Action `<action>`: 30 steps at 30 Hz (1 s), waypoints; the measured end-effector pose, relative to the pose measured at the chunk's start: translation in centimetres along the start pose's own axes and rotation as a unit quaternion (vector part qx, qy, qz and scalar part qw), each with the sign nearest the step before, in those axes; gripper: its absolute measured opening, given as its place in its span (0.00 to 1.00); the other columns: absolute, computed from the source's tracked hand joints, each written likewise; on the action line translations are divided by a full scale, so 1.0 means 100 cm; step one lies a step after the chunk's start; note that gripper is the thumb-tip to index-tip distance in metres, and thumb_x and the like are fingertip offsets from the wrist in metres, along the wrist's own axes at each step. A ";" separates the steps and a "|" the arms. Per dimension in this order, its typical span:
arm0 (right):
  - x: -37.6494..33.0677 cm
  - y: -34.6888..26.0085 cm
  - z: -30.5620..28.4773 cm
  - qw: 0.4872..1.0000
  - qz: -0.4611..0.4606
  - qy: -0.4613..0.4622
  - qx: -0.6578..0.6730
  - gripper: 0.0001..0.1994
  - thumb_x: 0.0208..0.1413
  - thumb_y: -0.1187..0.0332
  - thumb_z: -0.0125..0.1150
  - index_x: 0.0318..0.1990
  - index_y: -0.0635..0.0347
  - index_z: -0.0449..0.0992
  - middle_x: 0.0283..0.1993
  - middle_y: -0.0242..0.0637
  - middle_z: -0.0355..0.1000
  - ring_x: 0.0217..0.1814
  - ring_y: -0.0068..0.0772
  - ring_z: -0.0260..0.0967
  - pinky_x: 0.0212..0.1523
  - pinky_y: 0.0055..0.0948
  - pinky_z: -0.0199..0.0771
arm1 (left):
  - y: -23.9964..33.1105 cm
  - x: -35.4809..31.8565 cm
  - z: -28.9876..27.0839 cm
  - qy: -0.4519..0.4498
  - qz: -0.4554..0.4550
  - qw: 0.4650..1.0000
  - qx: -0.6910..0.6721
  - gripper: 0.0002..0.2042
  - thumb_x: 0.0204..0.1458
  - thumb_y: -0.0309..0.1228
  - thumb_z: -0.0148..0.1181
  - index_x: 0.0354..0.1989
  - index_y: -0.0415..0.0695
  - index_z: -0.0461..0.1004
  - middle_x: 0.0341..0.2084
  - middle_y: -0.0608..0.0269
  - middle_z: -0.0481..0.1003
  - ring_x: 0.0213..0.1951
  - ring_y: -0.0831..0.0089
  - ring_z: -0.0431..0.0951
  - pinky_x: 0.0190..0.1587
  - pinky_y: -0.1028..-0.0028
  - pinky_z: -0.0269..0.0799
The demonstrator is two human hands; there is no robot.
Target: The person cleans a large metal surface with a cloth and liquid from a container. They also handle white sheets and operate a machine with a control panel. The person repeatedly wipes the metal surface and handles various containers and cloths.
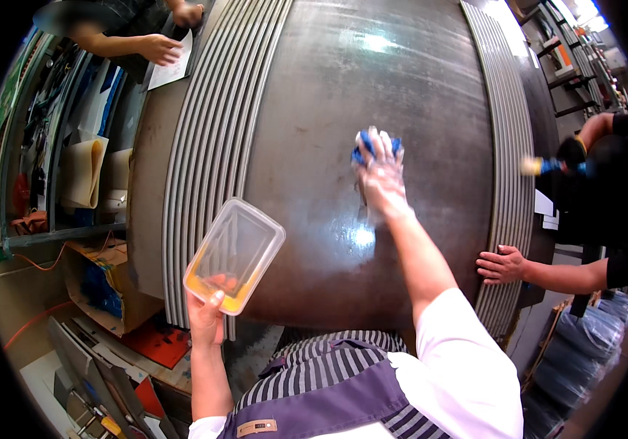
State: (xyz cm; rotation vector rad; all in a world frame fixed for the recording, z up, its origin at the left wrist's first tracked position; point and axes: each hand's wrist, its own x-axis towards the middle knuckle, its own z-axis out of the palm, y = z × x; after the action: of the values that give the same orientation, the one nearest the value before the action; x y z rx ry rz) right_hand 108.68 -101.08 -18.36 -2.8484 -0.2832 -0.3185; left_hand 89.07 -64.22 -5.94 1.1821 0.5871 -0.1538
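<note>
Left grip [206, 318] holds a cloudy see-through tub [248, 230], yellow liquid [235, 301] at one end | film-gloved right grip [382, 180] clutches a crumpled blue wad [358, 155] against the desk [423, 102]

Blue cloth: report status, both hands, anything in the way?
Left hand holding clear plastic tub, yellow contents inside. Gloved right hand on blue cloth, at dark metal surface. Cloth unobstructed; co-worker's hand off right, at ribbed strip.
</note>
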 end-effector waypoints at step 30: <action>0.008 -0.119 0.050 0.980 -0.121 -0.152 0.032 0.29 0.55 0.56 0.57 0.66 0.50 0.65 0.76 0.41 0.46 0.79 0.47 0.39 0.73 0.63 0.36 | -0.005 -0.045 -0.011 0.074 -0.005 0.996 -0.055 0.33 0.44 0.28 0.66 0.62 0.41 0.61 0.47 0.52 0.73 0.49 0.53 0.78 0.52 0.53 0.76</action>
State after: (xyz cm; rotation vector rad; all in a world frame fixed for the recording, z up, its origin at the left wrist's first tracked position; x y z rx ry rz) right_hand 107.74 -88.30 -20.13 -2.7929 -0.6892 0.0839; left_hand 84.70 -64.24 -4.40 1.0891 0.7223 -0.0422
